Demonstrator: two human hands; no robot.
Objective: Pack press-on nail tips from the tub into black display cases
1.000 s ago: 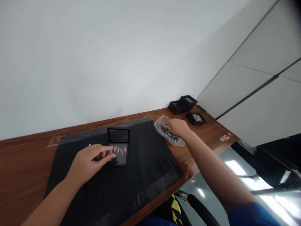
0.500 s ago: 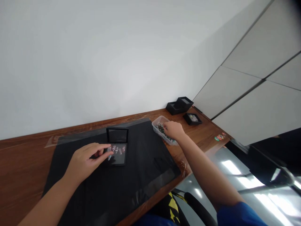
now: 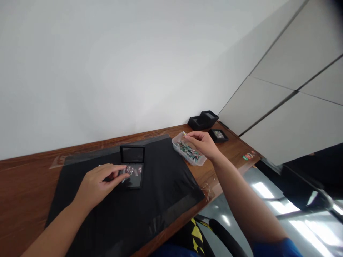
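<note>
My left hand (image 3: 100, 182) rests loosely curled on the black case (image 3: 133, 171) lying open on the dark mat (image 3: 150, 207). My right hand (image 3: 203, 142) hovers over the clear tub (image 3: 187, 151) of beads; its grip I cannot tell.

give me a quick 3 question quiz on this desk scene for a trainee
1. True or false: the left hand rests at the open black case on the black mat.
2. Which is the right hand over? A) the clear tub of small pieces B) the stacked black boxes C) the mat
3. Fill in: the lid of the open case stands ____.

Key
1. True; its fingers touch the case's left edge.
2. A; the right hand's fingers are pinched together just above the tub, though whether they hold a piece is too small to tell.
3. Upright, at the far side of the case.
</note>
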